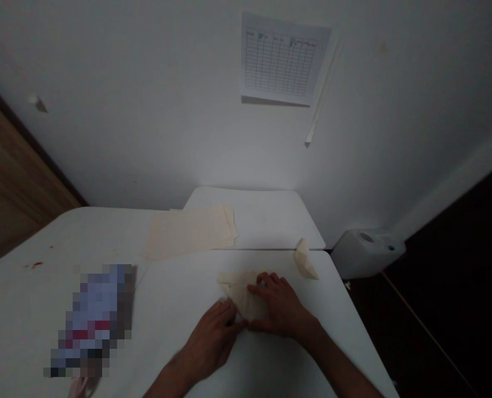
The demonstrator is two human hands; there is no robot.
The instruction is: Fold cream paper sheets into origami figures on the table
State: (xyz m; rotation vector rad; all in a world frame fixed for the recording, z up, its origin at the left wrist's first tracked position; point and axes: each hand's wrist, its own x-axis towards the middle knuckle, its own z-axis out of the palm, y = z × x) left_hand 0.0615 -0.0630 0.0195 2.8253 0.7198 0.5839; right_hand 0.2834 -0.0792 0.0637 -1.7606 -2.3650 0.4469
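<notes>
1. While the right hand (282,307) lies spread across a folded cream paper sheet (242,293), the sheet sits near the middle of the nearer white table, and its layers could slip out of line if that palm eases or drags.
2. Fingers of the left hand (211,345) meet the sheet's near edge, but whether they pinch it or only push against it cannot be told. A sideways push there could crease the paper in the wrong place or skew the fold.
3. A smaller folded cream paper piece (304,260) stands just beyond the right hand, close to the white table's edge (349,326). A stray knock from a wrist could tip it off.
4. A stack of manila paper (192,232) lies farther off, across the seam between the two tables. Its overhanging sheets could catch on the seam and fan out if brushed.
5. A pixelated, unreadable object (90,320) rests to the left, beside the left forearm (167,381), so a wide elbow movement could bump it.
6. A faint red mark (34,265) on the tabletop could stain the paper if it is wet, though the picture cannot show that. The dim light could also hide a misaligned crease.
</notes>
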